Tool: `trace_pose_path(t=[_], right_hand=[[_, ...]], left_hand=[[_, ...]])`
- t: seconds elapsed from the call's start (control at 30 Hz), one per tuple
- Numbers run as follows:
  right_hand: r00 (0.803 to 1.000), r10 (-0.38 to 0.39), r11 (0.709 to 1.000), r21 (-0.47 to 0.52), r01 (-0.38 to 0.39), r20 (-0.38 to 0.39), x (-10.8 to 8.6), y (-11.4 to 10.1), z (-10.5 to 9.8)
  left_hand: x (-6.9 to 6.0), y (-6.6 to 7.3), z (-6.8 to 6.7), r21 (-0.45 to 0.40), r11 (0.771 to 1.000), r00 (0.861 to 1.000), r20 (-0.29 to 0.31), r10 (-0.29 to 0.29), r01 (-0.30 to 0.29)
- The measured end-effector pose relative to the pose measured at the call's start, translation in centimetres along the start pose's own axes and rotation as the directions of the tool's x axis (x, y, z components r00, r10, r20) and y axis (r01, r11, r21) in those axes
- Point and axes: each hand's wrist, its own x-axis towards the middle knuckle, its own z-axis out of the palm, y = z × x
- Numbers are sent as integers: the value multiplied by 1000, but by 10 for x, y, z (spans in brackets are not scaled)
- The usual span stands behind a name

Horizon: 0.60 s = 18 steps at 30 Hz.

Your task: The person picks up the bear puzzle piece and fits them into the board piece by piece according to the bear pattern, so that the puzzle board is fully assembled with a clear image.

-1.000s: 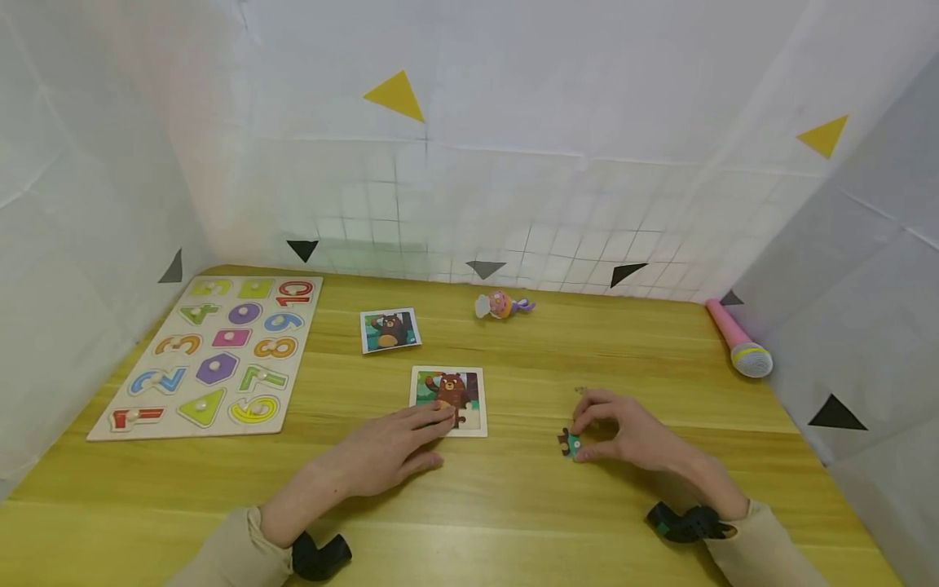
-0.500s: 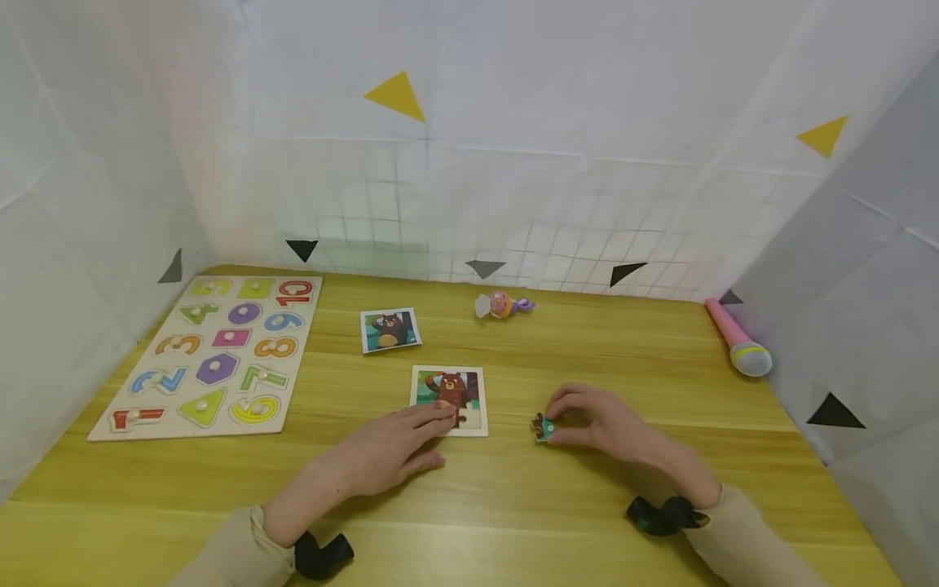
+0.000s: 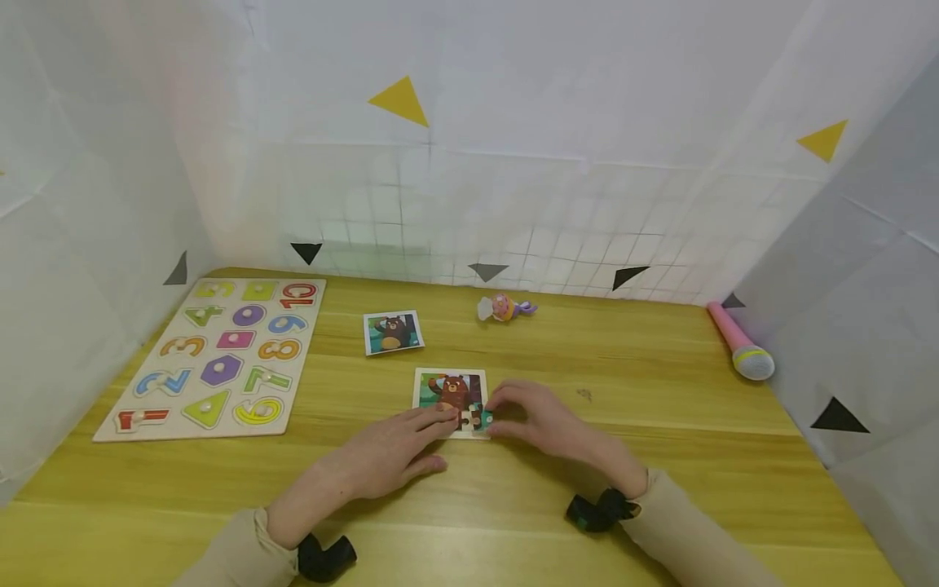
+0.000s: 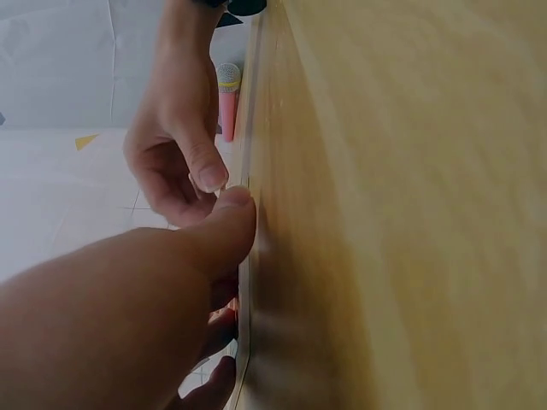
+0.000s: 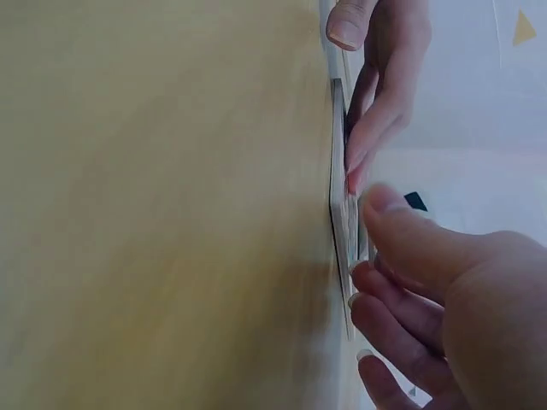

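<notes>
In the head view, a small framed jigsaw puzzle (image 3: 452,389) with a brown bear picture lies flat on the wooden table. My left hand (image 3: 385,452) rests its fairly straight fingertips on the puzzle's lower left part. Between thumb and fingers, my right hand (image 3: 539,422) pinches a teal and brown puzzle piece (image 3: 482,418) over the frame's lower right corner. Whether that piece sits flush in the tray cannot be told. From the right wrist view, the thin edge of the puzzle frame (image 5: 338,171) shows between both hands.
A bear picture card (image 3: 393,333) lies behind the puzzle. To the left is a wooden number and shape board (image 3: 220,433). A small pink and purple toy (image 3: 504,307) lies near the back wall, and a pink toy microphone (image 3: 739,341) at the far right.
My right hand has moved left across the table with the puzzle piece, from well right of the puzzle to its lower right corner. The left hand has stayed on the puzzle.
</notes>
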Motion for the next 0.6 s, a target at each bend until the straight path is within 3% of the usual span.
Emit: trace_pose_path(t=[0.27, 0.6], right_hand=[[1000, -1, 999, -51, 1, -5, 11, -5, 7], [998, -53, 998, -29, 52, -21, 11, 3, 12]], left_hand=[[0, 0, 1, 14, 1000, 1000, -5, 11, -11], [-1, 1, 2, 22, 1000, 1000, -16, 4, -3]])
